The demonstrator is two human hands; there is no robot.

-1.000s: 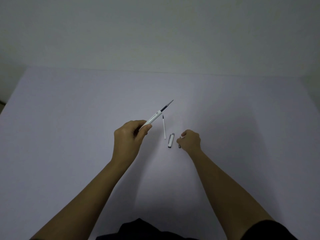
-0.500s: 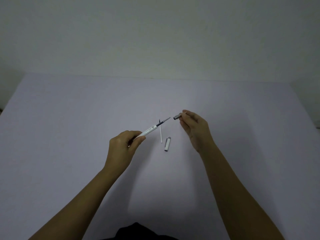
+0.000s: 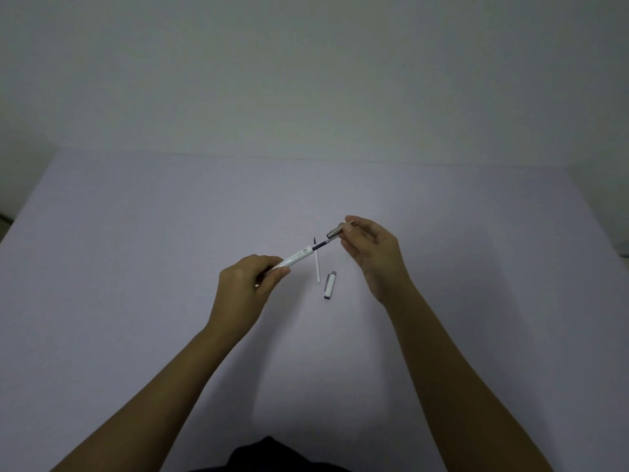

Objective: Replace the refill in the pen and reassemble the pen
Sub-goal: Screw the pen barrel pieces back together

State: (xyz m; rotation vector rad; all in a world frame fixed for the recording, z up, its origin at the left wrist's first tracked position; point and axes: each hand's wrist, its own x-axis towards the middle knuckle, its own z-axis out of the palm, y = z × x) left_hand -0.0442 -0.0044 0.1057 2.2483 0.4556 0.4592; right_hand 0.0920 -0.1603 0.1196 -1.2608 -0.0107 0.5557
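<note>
My left hand (image 3: 246,287) grips the white pen barrel (image 3: 296,257), which points up and to the right with a dark refill (image 3: 320,246) sticking out of its end. My right hand (image 3: 371,253) pinches the small grey tip piece (image 3: 335,230) between thumb and forefinger; the piece sits over the refill's tip. On the table between my hands lie a thin white refill (image 3: 317,264) and the white pen cap (image 3: 329,285) with a grey end.
The pale table (image 3: 136,250) runs to a far edge against a plain wall (image 3: 306,80). Dark clothing (image 3: 269,454) shows at the bottom edge. My two forearms reach in from below.
My right hand picked the grey tip piece off the table beside the cap and carried it up onto the refill's tip. My left hand lowered the barrel towards it.
</note>
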